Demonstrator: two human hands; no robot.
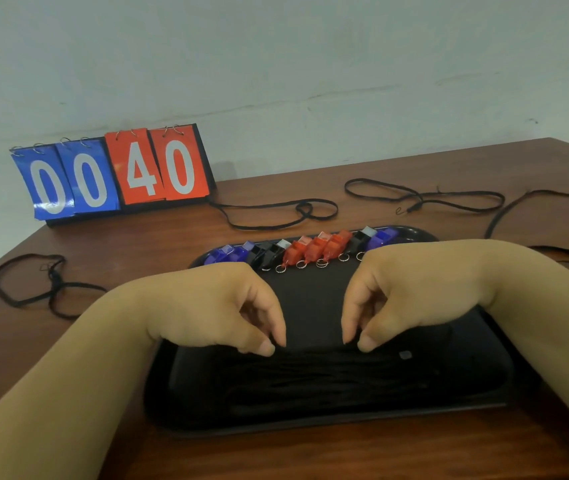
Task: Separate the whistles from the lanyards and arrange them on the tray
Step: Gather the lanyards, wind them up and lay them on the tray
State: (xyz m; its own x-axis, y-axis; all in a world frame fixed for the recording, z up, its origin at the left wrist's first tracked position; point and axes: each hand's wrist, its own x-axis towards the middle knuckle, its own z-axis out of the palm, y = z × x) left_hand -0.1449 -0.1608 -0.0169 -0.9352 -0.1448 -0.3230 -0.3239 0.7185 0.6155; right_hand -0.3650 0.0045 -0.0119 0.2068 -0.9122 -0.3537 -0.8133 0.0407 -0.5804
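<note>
From the head camera, both arms reach in from the near corners, with the wrists bent so the hands hang down over a black tray [505,382] on a brown table [137,244].

The left hand [213,306] has its thumb and first finger tips pressed together on a pile of black cords [328,375] in the near part of the tray. The right hand [411,296] does the same, close by. Each hand seems to pinch a bit of cord, but black on black makes it hard to see. The other fingers are curled in.

The whistles [314,251] stand in a row along the far side of the tray: blue, black and red ones, with little rings.

Loose lanyards [276,213] lie on the table around the tray. A flip score board [116,171] reads 00 40.
</note>
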